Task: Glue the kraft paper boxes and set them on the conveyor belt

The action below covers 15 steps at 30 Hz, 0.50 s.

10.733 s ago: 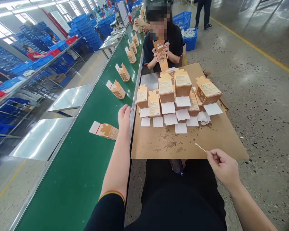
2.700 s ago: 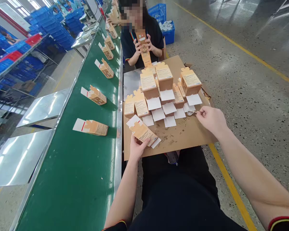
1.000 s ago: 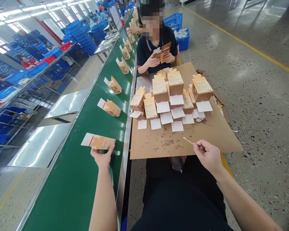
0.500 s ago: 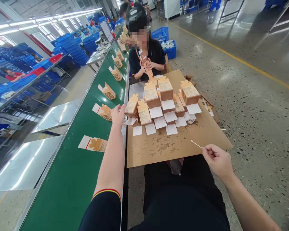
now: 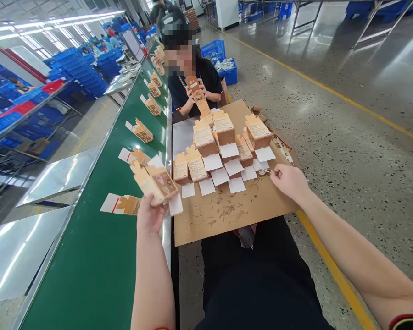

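Note:
My left hand is closed on a brown paper carton with its flaps open. It holds the carton tilted above the edge of the green conveyor belt. My right hand pinches a thin cotton swab. The swab's tip is at a small, clear round dish beside the piled cartons; whether it touches the dish I cannot tell. Several open-flapped cartons are stacked on the brown cardboard sheet, white flaps towards me.
More open cartons stand in a row along the belt, one lying nearest me. Across the cardboard sits a co-worker holding a carton in both hands. Blue crates stand on the floor behind.
My left hand has picked up a carton from the left of the pile and brought it towards me over the belt. My right hand has moved forward with the swab to the dish.

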Each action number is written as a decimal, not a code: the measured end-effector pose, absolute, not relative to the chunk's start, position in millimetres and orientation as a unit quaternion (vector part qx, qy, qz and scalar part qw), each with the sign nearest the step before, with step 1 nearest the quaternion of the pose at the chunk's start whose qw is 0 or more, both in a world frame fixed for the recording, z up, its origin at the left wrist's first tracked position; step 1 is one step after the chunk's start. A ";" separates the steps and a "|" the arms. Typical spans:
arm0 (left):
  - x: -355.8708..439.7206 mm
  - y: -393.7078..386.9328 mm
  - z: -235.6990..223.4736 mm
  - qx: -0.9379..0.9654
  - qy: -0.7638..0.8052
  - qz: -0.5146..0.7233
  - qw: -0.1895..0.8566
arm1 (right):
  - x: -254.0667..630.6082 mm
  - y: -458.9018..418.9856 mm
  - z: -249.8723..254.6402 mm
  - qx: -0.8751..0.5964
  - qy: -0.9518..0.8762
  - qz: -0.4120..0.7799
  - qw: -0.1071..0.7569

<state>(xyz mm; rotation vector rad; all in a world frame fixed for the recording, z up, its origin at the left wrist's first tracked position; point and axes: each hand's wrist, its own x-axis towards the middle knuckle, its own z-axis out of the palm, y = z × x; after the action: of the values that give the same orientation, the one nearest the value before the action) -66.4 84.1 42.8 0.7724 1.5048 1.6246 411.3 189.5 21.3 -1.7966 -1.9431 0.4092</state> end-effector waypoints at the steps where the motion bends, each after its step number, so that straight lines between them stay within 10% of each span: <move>1: -55.5 66.0 35.9 0.298 0.580 0.631 0.421 | 408.9 199.7 21.2 -0.656 -0.713 0.142 0.205; 9: 25.8 13.0 -15.3 0.251 0.595 0.592 0.482 | 415.8 226.9 24.4 -0.664 -0.724 0.151 0.114; 15: 51.6 31.3 -20.6 0.307 0.614 0.570 0.450 | 427.1 181.4 24.5 -0.639 -0.710 0.170 0.241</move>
<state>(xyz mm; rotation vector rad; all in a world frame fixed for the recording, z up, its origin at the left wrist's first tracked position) 51.6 31.3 -20.6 0.7601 1.5189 1.4102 427.1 181.4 24.5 -1.7482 -1.9435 0.4638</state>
